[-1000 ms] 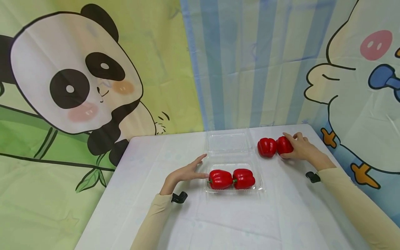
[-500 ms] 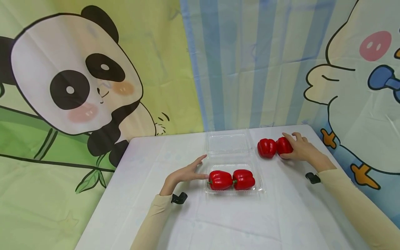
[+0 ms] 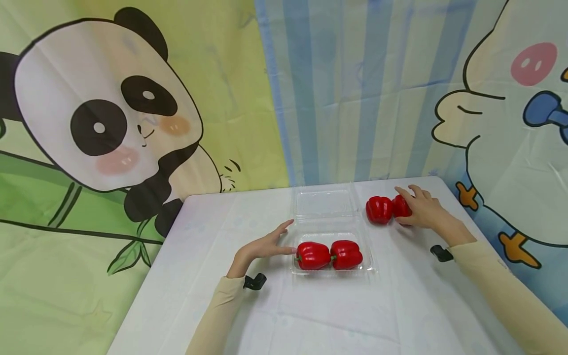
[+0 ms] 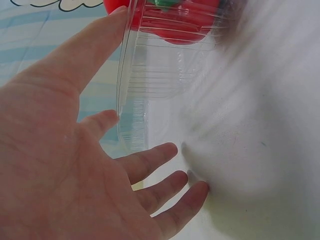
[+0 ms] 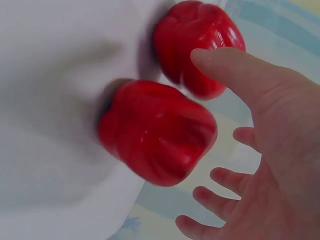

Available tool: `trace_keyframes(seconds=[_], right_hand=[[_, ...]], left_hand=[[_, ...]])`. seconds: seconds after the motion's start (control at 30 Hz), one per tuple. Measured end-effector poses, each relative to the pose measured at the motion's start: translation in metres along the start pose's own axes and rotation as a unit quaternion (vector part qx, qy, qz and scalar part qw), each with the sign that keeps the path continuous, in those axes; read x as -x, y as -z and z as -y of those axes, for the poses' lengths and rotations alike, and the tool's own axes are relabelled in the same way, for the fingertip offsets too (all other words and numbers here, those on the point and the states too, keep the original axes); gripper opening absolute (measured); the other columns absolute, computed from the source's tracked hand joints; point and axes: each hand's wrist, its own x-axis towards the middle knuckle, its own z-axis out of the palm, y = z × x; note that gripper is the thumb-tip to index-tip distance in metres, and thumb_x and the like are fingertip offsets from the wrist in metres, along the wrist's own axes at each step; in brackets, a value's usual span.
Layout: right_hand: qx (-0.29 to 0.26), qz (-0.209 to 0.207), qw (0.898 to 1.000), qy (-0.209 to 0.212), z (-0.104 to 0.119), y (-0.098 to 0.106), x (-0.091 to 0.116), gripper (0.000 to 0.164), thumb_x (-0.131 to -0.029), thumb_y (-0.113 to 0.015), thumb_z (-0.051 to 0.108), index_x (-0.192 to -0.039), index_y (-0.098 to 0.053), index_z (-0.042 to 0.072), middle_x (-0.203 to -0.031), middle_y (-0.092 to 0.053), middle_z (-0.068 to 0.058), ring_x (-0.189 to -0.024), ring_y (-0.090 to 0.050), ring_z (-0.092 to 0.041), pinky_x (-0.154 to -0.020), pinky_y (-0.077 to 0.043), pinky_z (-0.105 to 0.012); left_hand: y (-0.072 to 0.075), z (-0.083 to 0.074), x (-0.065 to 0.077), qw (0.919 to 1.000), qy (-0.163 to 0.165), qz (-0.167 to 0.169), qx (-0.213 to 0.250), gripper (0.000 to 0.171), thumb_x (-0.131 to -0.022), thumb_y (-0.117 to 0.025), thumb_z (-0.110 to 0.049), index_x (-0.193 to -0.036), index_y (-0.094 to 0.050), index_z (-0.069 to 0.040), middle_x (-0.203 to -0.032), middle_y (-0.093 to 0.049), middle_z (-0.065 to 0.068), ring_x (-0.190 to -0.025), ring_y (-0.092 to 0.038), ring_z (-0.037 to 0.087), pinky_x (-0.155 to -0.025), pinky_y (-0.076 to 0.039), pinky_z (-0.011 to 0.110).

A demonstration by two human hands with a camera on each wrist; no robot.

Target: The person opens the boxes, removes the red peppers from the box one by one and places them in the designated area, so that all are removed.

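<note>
- From the head view we see all four red peppers together; the right wrist view shows only the far pair, the left wrist view only parts of the boxed ones.
- The right wrist view shows us what the head view hides: the right hand (image 3: 423, 209) has its thumb and fingers spread, with a gap between the fingers and the nearer loose pepper (image 5: 157, 132).
- In the left wrist view we see the ribbed wall of the clear container (image 4: 160, 75) and the left hand (image 4: 75, 155) spread, its thumb tip at the rim.
- The right hand is just beside the nearer loose pepper, partly covering it from above; we cannot tell whether any fingertip touches it. The other loose pepper (image 3: 379, 210) lies beyond it, to the left.
- The left hand is just left of the boxed pair, the first boxed pepper (image 3: 312, 255) nearest its thumb, the second boxed pepper (image 3: 347, 255) farther right.
- We count four peppers, two in the container and two on the white table (image 3: 222, 222); one container, one lid (image 3: 326, 203) laid back.
</note>
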Motion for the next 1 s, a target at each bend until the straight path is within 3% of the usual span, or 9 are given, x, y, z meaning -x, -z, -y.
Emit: trace_keyframes(seconds=[0.4,0.5,0.7,1.0], right_hand=[[0.012,-0.035,0.997,0.068,0.033,-0.002,0.005,0.085,-0.086,-0.078,0.022,-0.154,-0.029,0.008,-0.154,-0.023,-0.033,-0.139,-0.022,-0.059,-0.106,-0.027,-0.079],[0.006,-0.039,0.995,0.093,0.046,0.000,0.009,0.085,-0.085,-0.079,0.020,-0.154,-0.031,0.011,-0.154,-0.027,-0.030,-0.140,-0.024,-0.055,-0.105,-0.033,-0.076],[0.010,-0.050,0.985,0.163,0.068,-0.003,0.018,0.088,-0.081,-0.083,0.018,-0.154,-0.034,0.012,-0.150,-0.039,-0.025,-0.138,-0.034,-0.046,-0.098,-0.047,-0.068],[0.002,-0.024,0.972,0.233,0.092,-0.013,0.027,0.093,-0.077,-0.087,0.019,-0.155,-0.036,0.018,-0.149,-0.045,-0.019,-0.137,-0.040,-0.040,-0.101,-0.048,-0.062]], left_hand=[[0.001,-0.002,0.001,1.0000,0.001,0.001,-0.003,0.098,-0.090,-0.071,-0.047,-0.163,-0.009,-0.029,-0.165,-0.024,0.017,-0.154,-0.021,0.035,-0.118,-0.024,0.066],[0.001,-0.001,0.000,1.0000,0.002,0.001,-0.004,0.098,-0.090,-0.071,-0.048,-0.163,-0.008,-0.030,-0.165,-0.024,0.017,-0.154,-0.021,0.034,-0.118,-0.024,0.066],[0.001,0.002,-0.001,1.0000,-0.004,0.003,0.004,0.098,-0.090,-0.072,-0.048,-0.163,-0.008,-0.030,-0.164,-0.025,0.018,-0.154,-0.022,0.034,-0.119,-0.025,0.064],[0.001,0.005,-0.002,1.0000,-0.009,0.002,0.004,0.099,-0.089,-0.072,-0.049,-0.163,-0.009,-0.031,-0.163,-0.026,0.019,-0.154,-0.023,0.033,-0.119,-0.025,0.063]])
